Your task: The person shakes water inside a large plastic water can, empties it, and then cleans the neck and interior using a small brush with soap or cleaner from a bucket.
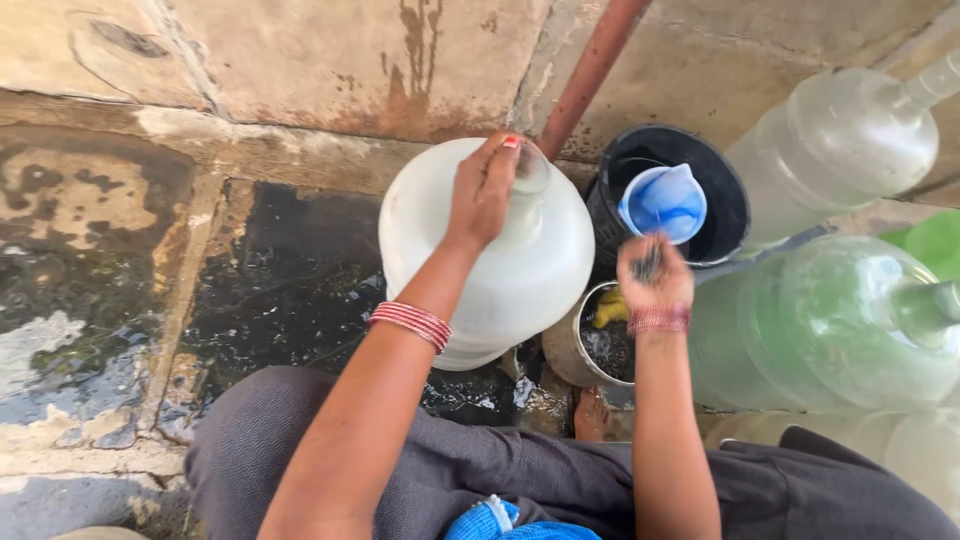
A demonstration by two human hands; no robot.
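My left hand (pixel 482 195) is wrapped closed around the neck of the big white water jug (pixel 490 270), fingers curled over the mouth. Jug sits directly under that hand, upright or slightly tilted, on the wet stone floor (pixel 270 290) close to the wall (pixel 330 60).

My right hand (pixel 655 275) is fisted around a small dark object, blurred, can't tell what it is. It hovers just right of the jug, above a small metal pot (pixel 575 350) holding dark water and something yellow (pixel 610 308).

Beyond the right hand: black bucket (pixel 725 215) against the wall, blue plastic mug (pixel 663 203) sitting in it. A rusty pipe (pixel 590 70) runs up the wall between jug and bucket.

Far right: a clear water jug (pixel 835 150) lying on its side above a greenish jug (pixel 850 325), both necks pointing right. Red bangles on both wrists. My grey-clad knees fill the bottom edge.
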